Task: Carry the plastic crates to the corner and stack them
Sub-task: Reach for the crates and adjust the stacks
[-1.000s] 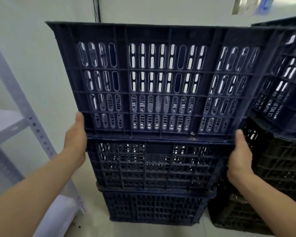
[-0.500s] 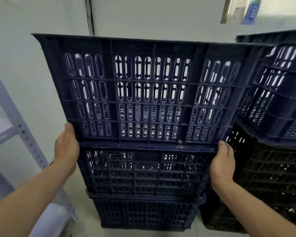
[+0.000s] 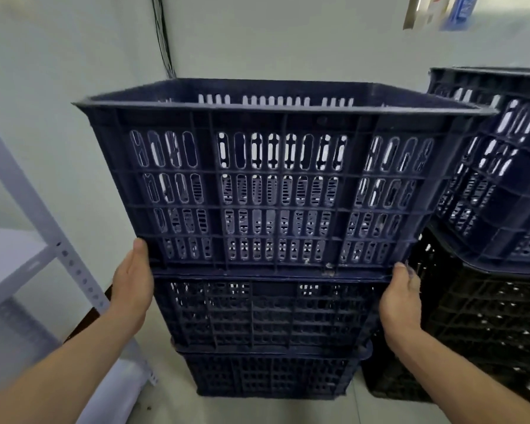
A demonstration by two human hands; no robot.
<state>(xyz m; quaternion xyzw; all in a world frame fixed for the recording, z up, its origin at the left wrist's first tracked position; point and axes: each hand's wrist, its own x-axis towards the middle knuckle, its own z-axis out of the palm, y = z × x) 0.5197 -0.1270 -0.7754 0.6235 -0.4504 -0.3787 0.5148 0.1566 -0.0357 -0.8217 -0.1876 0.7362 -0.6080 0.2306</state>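
Observation:
A dark blue slotted crate sits upright on top of a stack in the wall corner, its base meeting the rim of a middle crate. A third crate stands below on the floor. My left hand holds the top crate's lower left corner, thumb pointing up along the edge and fingers hidden behind the side. At the lower right corner my right hand grips it, with fingers curled round the edge.
Close on the right stands a second stack, a blue crate tilted on a black crate. A grey metal shelf rack stands on the left. Black cables run down the wall corner.
The top crate has come down in view together with both hands, and its open rim now shows from above. Both hands stay at its bottom corners.

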